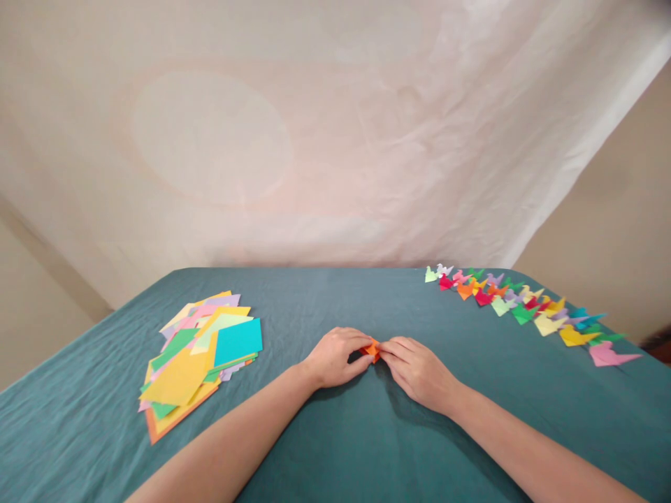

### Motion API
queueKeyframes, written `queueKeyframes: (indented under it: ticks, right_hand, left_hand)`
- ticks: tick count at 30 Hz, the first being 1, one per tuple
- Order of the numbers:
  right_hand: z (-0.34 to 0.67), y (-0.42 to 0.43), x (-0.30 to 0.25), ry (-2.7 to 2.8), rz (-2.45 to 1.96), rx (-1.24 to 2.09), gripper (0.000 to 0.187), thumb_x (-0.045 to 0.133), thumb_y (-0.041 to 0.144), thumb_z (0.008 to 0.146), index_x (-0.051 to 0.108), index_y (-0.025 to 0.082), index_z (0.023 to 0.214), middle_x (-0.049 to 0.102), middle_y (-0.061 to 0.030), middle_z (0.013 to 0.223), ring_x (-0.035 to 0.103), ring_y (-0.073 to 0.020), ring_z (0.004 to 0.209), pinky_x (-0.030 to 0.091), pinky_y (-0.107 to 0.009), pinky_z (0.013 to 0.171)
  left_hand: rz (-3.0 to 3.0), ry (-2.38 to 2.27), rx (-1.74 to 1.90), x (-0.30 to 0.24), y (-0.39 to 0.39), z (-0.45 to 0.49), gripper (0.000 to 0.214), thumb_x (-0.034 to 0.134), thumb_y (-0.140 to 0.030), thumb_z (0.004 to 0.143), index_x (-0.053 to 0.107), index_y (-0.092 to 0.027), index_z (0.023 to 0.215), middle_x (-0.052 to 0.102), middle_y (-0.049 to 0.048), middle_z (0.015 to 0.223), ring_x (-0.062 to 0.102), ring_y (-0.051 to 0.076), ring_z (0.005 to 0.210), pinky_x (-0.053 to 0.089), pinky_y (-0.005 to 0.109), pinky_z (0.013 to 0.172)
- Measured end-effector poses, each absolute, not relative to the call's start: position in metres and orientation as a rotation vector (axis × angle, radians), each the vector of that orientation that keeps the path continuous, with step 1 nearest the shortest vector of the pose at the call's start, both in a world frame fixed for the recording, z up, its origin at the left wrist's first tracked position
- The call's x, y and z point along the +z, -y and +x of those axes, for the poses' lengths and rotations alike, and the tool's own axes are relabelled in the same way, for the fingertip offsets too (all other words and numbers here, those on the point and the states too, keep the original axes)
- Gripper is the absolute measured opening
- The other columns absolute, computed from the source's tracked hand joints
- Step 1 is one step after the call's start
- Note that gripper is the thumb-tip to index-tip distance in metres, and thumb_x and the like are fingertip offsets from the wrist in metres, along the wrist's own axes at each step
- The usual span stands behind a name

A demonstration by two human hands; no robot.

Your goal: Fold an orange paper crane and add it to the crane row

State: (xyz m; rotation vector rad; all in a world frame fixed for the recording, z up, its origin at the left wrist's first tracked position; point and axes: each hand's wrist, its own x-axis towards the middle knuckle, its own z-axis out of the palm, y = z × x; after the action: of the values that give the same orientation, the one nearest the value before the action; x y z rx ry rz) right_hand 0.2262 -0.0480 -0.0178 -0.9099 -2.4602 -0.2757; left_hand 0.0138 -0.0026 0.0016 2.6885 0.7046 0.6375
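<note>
My left hand [340,358] and right hand [419,370] close their grip on folded orange paper [372,350] mid-table [325,297], from opposite sides, probably for steadiness. Loose sheets [238,339] lie toward the left edge, paper birds [574,336] along the right, apparently leaving working room.

The tabletop [325,297] is dressed in matt, softly rippled cloth. The orange piece [373,351] looks like crisp, smooth paper; left of it lie flat, matt paper sheets [181,374], right of it creased paper birds [523,314], and behind it hangs a wrinkled cloth backdrop [340,140].
</note>
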Motion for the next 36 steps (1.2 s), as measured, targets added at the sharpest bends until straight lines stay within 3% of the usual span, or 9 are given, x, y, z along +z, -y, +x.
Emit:
queueKeyframes:
  ticks: [17,27,36]
  right_hand:
    - [0.2265,0.0479,-0.0202,2.434,-0.961,-0.198,0.032,0.042,0.009,0.086,0.058,0.013,0.113,0.061,-0.0112,0.11,0.055,-0.0217,0.098,0.05,-0.04,0.085]
    - [0.2249,0.0478,-0.0147,2.417,-0.962,-0.153,0.031,0.042,0.01,0.086,0.058,0.016,0.112,0.06,-0.0105,0.107,0.055,-0.0208,0.096,0.051,-0.038,0.083]
    - [0.223,0.0451,-0.019,2.429,-0.988,-0.192,0.025,0.044,0.014,0.088,0.062,0.017,0.105,0.06,-0.0105,0.104,0.054,-0.0217,0.096,0.05,-0.039,0.08]
  left_hand:
    - [2.682,-0.729,0.64,-0.0044,-0.0013,0.0129,0.034,0.054,-0.032,0.083,0.056,-0.02,0.114,0.061,0.0065,0.112,0.054,0.022,0.105,0.039,0.034,0.092]
    - [2.635,-0.76,0.602,0.0019,-0.0037,0.012,0.034,0.051,-0.04,0.086,0.057,-0.02,0.113,0.059,0.0072,0.11,0.053,0.021,0.103,0.039,0.033,0.091]
    - [2.631,-0.828,0.624,-0.0032,-0.0051,0.0162,0.027,0.052,-0.027,0.085,0.059,-0.02,0.109,0.06,0.0064,0.108,0.053,0.02,0.101,0.04,0.033,0.09]
